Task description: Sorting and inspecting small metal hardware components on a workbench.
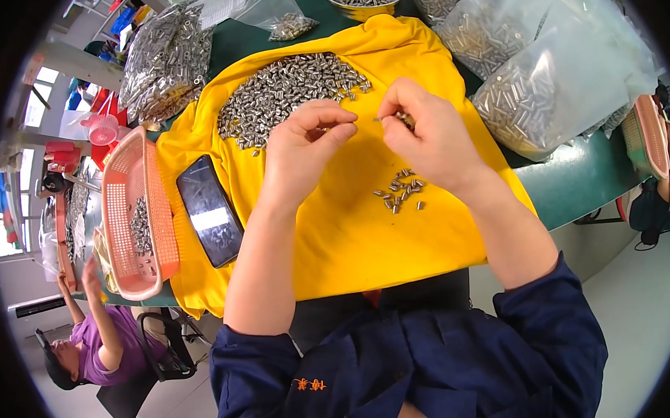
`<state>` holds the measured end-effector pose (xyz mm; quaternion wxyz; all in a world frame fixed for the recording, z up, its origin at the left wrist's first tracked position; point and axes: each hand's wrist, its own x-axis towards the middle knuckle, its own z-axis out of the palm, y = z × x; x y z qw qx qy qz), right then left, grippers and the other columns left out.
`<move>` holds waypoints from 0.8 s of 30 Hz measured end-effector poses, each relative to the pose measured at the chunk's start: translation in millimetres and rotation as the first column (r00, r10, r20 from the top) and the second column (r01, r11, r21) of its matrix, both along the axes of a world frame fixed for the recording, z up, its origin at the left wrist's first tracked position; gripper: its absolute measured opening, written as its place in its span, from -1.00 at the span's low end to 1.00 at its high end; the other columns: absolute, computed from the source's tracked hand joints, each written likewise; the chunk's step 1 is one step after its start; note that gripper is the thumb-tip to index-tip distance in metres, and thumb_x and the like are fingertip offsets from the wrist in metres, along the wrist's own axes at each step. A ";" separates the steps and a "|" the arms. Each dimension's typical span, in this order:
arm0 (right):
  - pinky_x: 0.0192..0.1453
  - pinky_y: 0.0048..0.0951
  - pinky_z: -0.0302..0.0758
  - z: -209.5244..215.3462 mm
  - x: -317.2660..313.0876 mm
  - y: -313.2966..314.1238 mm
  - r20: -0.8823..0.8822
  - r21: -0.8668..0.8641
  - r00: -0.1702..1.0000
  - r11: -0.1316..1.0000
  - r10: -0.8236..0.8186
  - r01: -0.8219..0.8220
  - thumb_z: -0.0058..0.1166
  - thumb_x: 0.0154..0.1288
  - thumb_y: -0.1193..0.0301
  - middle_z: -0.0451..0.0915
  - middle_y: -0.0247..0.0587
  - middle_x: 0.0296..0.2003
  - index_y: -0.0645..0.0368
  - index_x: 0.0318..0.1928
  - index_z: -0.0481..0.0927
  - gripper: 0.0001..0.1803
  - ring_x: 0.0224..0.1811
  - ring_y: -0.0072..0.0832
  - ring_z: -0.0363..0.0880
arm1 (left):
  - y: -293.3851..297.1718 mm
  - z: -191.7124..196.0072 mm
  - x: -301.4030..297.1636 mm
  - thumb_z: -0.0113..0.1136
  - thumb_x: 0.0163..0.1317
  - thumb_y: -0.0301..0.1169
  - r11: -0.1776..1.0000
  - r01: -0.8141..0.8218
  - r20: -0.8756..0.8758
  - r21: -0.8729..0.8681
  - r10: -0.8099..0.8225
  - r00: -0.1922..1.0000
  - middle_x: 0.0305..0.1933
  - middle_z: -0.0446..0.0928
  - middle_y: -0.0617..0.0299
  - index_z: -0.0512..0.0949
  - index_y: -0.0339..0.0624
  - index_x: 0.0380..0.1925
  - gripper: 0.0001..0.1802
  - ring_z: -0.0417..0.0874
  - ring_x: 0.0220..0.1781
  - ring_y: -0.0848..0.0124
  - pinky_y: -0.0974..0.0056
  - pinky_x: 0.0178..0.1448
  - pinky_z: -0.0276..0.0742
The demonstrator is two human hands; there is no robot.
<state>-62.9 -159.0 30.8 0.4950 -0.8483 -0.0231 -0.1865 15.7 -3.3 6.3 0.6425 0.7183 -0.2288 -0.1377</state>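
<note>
My left hand (pixel 305 146) is raised over the yellow cloth (pixel 348 247), thumb and forefinger brought together; anything between them is too small to make out. Facing it, my right hand (pixel 432 138) is closed around several small metal cylinders, partly visible among its curled fingers. A tiny piece pokes out at the right fingertips, its kind unclear. Behind my left hand spreads a large heap of short silvery metal cylinders (pixel 269 94). A smaller scattered group of metal cylinders (pixel 402 189) lies on the cloth below my right hand.
A black phone (pixel 204 203) and a pink plastic basket (pixel 165 254) holding metal parts are at the left. Clear bags of metal parts (pixel 523 98) crowd the back right. A metal bowl (pixel 363 10) stands at the back. Another person (pixel 109 341) sits at lower left.
</note>
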 end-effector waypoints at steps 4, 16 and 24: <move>-0.49 -0.49 0.30 0.6 -1.0 1.8 0.000 0.101 0.997 0.992 0.074 -0.074 -0.10 -0.01 0.48 0.38 -0.20 -0.63 0.25 -0.44 0.34 -0.90 -0.60 -0.48 0.35 | 1.4 -2.9 0.4 0.09 0.09 -0.53 0.959 0.095 -0.307 -0.269 -0.179 0.935 -0.34 0.51 0.28 0.49 -0.24 -0.33 -0.88 0.52 -0.34 0.51 0.48 -0.25 0.44; -0.50 -0.55 0.28 2.9 -2.2 3.1 -0.004 0.229 0.993 0.967 0.117 -0.113 -0.11 0.00 0.49 0.36 -0.27 -0.64 0.25 -0.45 0.35 -0.91 -0.59 -0.59 0.30 | -1.6 -1.7 -7.9 0.04 0.12 -0.56 0.843 0.108 -0.476 -0.527 -0.398 0.785 -0.35 0.52 0.15 0.46 -0.27 -0.31 -0.88 0.56 -0.30 0.40 0.36 -0.17 0.52; -0.47 -0.33 0.34 2.3 -4.9 8.2 0.040 -0.153 0.999 0.988 0.024 -0.018 -0.11 -0.04 0.49 0.43 -0.06 -0.60 0.22 -0.50 0.31 -0.92 -0.54 -0.16 0.42 | -4.0 3.3 -10.1 0.08 0.05 -0.63 0.933 0.150 -0.311 -0.327 -0.256 0.915 -0.38 0.53 0.14 0.50 -0.35 -0.39 -0.91 0.57 -0.33 0.42 0.40 -0.18 0.52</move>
